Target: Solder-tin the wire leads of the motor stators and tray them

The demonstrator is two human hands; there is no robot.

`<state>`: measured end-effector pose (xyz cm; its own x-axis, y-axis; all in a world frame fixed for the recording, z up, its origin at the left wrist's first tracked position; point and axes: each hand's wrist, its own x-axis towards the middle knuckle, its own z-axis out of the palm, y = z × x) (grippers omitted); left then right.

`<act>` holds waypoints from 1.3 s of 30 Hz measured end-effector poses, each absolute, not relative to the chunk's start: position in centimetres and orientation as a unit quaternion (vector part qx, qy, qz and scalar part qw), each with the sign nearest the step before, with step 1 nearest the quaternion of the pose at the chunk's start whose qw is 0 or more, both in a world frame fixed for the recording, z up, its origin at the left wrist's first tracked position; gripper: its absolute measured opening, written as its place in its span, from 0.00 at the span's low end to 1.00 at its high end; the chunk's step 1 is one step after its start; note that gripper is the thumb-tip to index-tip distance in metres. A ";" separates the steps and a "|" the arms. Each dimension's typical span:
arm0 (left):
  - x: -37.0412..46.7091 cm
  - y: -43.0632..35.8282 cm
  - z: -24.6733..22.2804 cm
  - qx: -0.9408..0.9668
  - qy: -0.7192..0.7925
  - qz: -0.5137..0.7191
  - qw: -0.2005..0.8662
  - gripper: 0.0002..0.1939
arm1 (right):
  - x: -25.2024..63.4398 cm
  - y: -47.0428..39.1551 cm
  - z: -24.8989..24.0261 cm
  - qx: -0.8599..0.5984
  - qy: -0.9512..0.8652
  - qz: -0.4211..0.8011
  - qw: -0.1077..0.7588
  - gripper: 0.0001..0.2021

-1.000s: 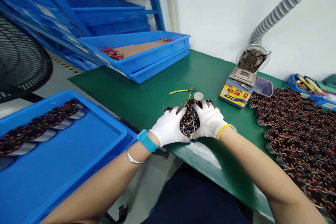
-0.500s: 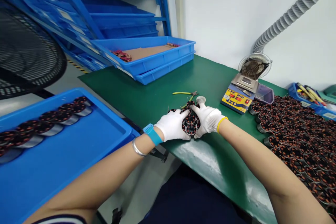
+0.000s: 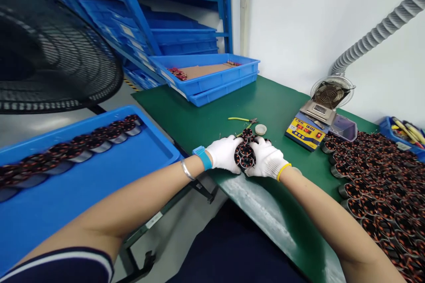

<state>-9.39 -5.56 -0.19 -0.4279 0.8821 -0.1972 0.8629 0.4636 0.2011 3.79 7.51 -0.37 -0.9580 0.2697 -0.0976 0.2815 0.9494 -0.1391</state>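
Between my two gloved hands sits a tight cluster of small motor stators [image 3: 246, 151], round metal rings with black and copper windings inside. My left hand [image 3: 226, 154] curves its fingers around the cluster's left side. From the right, my right hand [image 3: 268, 157] wraps the same group, thumb near the table edge. Parts of several stators are hidden under the gloves. Just beyond the cluster lie cutting pliers [image 3: 239, 119] with yellow-green handles, partly covered by it. A small round white cap [image 3: 260, 129] rests close behind my right hand.
A blue tray [image 3: 109, 177] at left holds rows of stators. Many more stators [image 3: 375, 185] cover the table's right side. Stacked blue bins [image 3: 226, 80] stand at the back. A yellow-blue soldering station [image 3: 307, 131] sits under a fume hose [image 3: 372, 37]. A black fan [image 3: 66, 53] is at left.
My right hand has come down and closer around the cluster, off the white cap, which now shows fully. The view has turned slightly left.
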 end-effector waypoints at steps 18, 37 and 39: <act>-8.7 -3.6 0.4 0.509 0.843 0.048 0.166 0.42 | 3.2 8.1 -1.5 0.117 0.988 -0.073 0.062 0.37; -8.5 -4.2 -0.1 0.499 0.850 0.071 0.153 0.46 | 1.3 10.0 -3.6 0.115 0.991 -0.015 0.068 0.34; -8.1 -5.0 -0.4 0.502 0.851 0.089 0.126 0.36 | 1.7 9.6 -2.9 0.103 0.992 -0.011 0.069 0.34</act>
<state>-8.09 -5.03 -0.40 -0.4650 0.8763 -0.1258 0.8313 0.4811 0.2785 1.67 9.65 -2.94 -0.9695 0.2020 -0.1392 0.2049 0.9788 -0.0070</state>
